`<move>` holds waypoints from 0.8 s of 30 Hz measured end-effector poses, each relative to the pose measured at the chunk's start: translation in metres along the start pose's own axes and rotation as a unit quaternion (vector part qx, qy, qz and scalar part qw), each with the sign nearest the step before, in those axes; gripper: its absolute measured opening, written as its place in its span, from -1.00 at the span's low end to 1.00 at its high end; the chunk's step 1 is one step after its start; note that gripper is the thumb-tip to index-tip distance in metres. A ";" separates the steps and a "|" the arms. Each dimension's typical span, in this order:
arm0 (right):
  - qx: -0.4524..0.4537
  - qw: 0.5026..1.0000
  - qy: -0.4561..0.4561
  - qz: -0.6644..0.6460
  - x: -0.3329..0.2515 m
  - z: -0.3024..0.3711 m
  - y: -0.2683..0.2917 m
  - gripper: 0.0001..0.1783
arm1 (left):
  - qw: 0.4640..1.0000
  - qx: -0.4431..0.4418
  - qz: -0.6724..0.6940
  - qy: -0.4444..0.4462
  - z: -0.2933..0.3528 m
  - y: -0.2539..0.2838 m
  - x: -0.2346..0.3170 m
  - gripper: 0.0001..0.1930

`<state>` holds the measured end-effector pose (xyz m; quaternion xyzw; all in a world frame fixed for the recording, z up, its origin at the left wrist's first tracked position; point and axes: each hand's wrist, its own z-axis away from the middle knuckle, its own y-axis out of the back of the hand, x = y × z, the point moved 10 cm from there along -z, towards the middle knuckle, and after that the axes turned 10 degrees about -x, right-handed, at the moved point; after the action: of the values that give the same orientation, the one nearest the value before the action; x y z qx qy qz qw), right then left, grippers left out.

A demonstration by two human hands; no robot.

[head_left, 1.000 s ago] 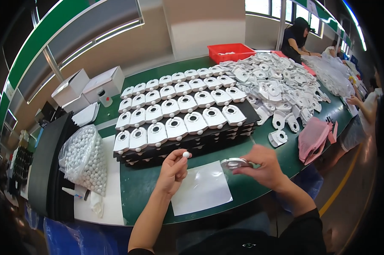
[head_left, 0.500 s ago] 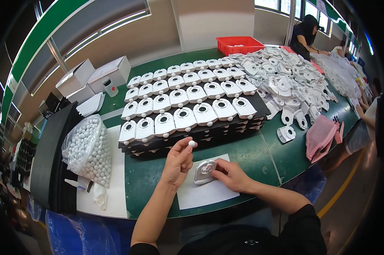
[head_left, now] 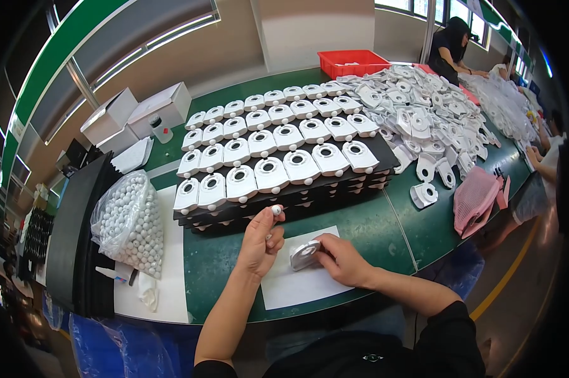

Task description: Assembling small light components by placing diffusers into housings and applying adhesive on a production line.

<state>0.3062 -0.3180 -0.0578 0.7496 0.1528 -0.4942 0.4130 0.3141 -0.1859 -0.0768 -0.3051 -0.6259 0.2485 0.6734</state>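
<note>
Between thumb and fingertips, my left hand pinches a small white ball, raised in front of the rack of parts. A dark spot shows on the ball. My right hand grips a white plastic housing by its side, tilted on edge over a white paper sheet. Ahead of both hands, white housings with round holes lie in rows on stacked black trays, a white ball at each one's near end. A clear bag of white balls rests to my left.
A heap of loose white housings covers the right of the green table. Beside it lies a pink mesh pouch. A red bin and white boxes stand at the back. Another person works at far right.
My left hand has turned the ball and shifted slightly left, so a dark spot now shows. The housing in my right hand has rotated to a more edge-on angle.
</note>
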 end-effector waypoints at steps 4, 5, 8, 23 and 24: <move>-0.028 0.994 0.034 0.095 -0.019 0.002 -0.011 -0.76 | 1.000 -0.018 0.002 -0.004 0.000 0.001 0.001 -0.82; -0.021 0.994 0.045 0.094 -0.021 0.002 -0.010 -0.77 | 1.000 -0.025 -0.009 -0.002 0.000 0.000 0.000 -0.81; -0.015 0.999 0.029 -0.005 -0.001 0.002 -0.008 -0.80 | 0.999 -0.040 -0.035 -0.003 0.000 -0.009 0.002 -0.77; 0.046 0.781 -0.035 -0.622 0.044 0.001 0.008 -0.73 | 0.954 -0.046 -0.298 -0.001 0.007 -0.037 -0.003 -0.76; 0.041 0.782 -0.036 -0.621 0.044 0.001 0.007 -0.73 | 0.955 -0.048 -0.294 -0.005 0.006 -0.036 -0.004 -0.75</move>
<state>0.3306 -0.3307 -0.0925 0.4904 0.5498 -0.6762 -0.0093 0.3057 -0.2128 -0.0529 -0.1384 -0.7028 0.0105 0.6977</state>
